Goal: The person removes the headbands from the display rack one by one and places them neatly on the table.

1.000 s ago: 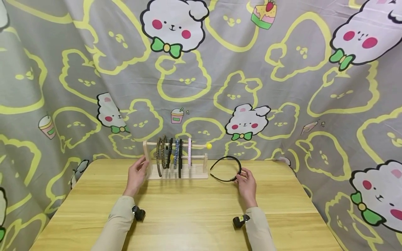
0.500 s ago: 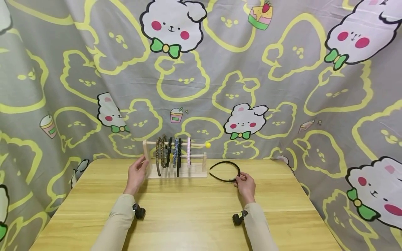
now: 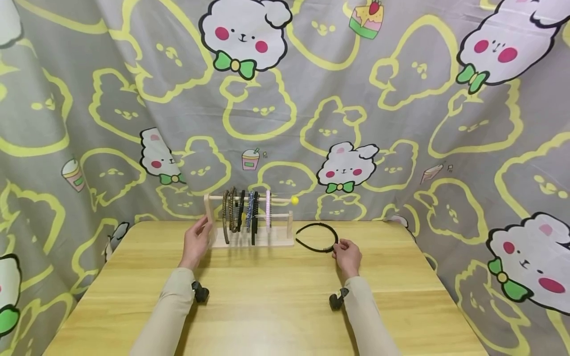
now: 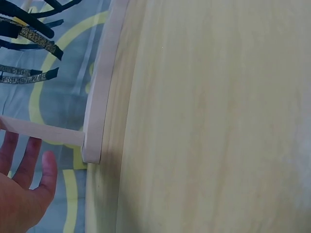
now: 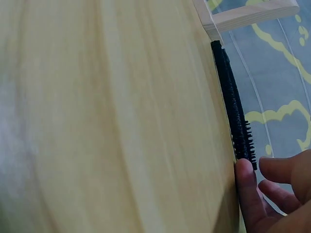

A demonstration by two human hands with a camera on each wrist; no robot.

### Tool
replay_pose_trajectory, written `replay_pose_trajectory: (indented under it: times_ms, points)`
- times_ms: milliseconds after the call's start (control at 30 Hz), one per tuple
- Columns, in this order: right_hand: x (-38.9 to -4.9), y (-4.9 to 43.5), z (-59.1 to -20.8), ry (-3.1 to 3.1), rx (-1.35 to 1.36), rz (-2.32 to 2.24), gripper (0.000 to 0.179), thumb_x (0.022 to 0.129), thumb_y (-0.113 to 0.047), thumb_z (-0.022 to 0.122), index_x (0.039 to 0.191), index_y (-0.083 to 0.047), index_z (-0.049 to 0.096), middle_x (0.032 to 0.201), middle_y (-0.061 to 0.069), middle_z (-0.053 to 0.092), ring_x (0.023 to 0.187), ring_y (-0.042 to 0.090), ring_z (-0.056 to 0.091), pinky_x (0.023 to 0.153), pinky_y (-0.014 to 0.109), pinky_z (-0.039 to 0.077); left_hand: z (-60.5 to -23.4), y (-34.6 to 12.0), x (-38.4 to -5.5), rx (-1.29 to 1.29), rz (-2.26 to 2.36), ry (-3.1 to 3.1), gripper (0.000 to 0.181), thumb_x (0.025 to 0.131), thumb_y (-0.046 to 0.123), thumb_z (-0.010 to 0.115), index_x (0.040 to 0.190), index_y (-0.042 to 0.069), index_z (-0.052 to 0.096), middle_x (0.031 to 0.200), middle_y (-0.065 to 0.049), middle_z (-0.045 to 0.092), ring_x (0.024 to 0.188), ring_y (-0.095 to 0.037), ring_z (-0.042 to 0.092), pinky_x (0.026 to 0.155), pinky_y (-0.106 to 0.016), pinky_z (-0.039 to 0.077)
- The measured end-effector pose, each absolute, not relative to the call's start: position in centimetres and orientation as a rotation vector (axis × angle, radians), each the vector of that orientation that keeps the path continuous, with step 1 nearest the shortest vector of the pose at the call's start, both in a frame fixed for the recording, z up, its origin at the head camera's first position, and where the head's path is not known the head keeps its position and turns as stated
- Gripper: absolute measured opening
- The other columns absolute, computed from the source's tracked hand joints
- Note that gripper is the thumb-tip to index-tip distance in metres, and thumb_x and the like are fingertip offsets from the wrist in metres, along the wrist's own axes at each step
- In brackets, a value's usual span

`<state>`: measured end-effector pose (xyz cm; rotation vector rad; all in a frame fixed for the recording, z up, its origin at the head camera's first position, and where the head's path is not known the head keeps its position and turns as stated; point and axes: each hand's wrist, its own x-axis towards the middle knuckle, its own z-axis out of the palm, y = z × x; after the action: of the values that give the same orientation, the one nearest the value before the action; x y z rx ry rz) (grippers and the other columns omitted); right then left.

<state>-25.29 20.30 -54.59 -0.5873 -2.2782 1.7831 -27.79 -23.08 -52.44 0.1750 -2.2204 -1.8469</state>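
At the left end of a wooden headband rack [image 3: 271,242], my left hand [image 3: 196,242] touches the upright post with extended fingers [image 4: 26,165]. Several headbands hang on the rack's upper rod: patterned brown, black, blue-patterned and a pink one [image 3: 268,210]. To the right of the rack a black toothed headband [image 3: 327,227] lies roughly flat at the table, its open ends toward the rack. My right hand [image 3: 348,257] pinches its curved right end between thumb and fingertips; in the right wrist view the teeth of the black headband [image 5: 235,111] show beside the fingers.
The wood-grain table [image 3: 267,296] reaches back to a grey curtain [image 3: 262,113] printed with yellow outlines and white cartoon animals. A yellow ball [image 3: 295,200] caps the rod's right end. A lower rod runs between the rack's posts.
The black headband has tipped down from a slight tilt to lying flatter, with my right hand at its end. My left hand stays at the rack's post. The head view has shifted slightly.
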Motion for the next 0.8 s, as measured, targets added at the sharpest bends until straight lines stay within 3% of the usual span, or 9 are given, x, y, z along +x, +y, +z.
replay_pose_trajectory:
  times_ms: [100,233,400,667,800]
  points:
    - [-25.2,20.3,-54.3,-2.286,-0.597,1.772,0.037,0.096,-0.008,0.061,0.130,0.004,0.056,0.111,0.023,0.063,0.081,0.029,0.069,0.066,0.031,0.061,-52.5,-23.1,-27.9,0.177,-1.836,-2.233,0.049,0.100,0.036,0.055,0.145,0.019,0.048,0.144,-0.011,0.051,0.121,-0.027,0.053,0.088,-0.018,0.051]
    - [-25.2,20.4,-53.8,-2.339,-0.610,1.696,0.039,0.097,-0.017,0.060,0.132,0.001,0.056,0.113,0.020,0.065,0.085,0.028,0.068,0.072,0.033,0.060,-52.4,-23.1,-28.3,0.167,-1.849,-2.222,0.048,0.101,0.034,0.054,0.145,0.019,0.048,0.145,-0.011,0.051,0.123,-0.028,0.053,0.100,-0.036,0.050]
    - [-24.9,20.2,-52.7,-2.431,-0.587,1.599,0.046,0.099,-0.032,0.056,0.135,-0.004,0.054,0.122,0.017,0.063,0.102,0.030,0.062,0.086,0.039,0.054,-52.3,-23.1,-28.1,0.164,-1.877,-2.190,0.046,0.101,0.029,0.054,0.145,0.017,0.049,0.146,-0.011,0.049,0.126,-0.029,0.051,0.106,-0.044,0.046]
    - [-24.7,18.6,-49.0,-2.390,-0.404,1.617,0.046,0.098,-0.037,0.057,0.135,-0.011,0.054,0.120,0.015,0.063,0.097,0.031,0.066,0.071,0.031,0.058,-52.2,-23.2,-27.9,0.167,-1.893,-2.197,0.047,0.101,0.030,0.055,0.145,0.016,0.048,0.148,-0.012,0.047,0.129,-0.030,0.049,0.108,-0.047,0.043]
    - [-24.5,17.6,-46.9,-2.355,-0.306,1.626,0.045,0.097,-0.035,0.059,0.136,-0.013,0.053,0.119,0.013,0.064,0.099,0.030,0.067,0.074,0.033,0.059,-52.2,-23.1,-28.0,0.169,-1.881,-2.194,0.047,0.100,0.031,0.056,0.144,0.015,0.049,0.146,-0.011,0.049,0.127,-0.029,0.050,0.107,-0.045,0.045]
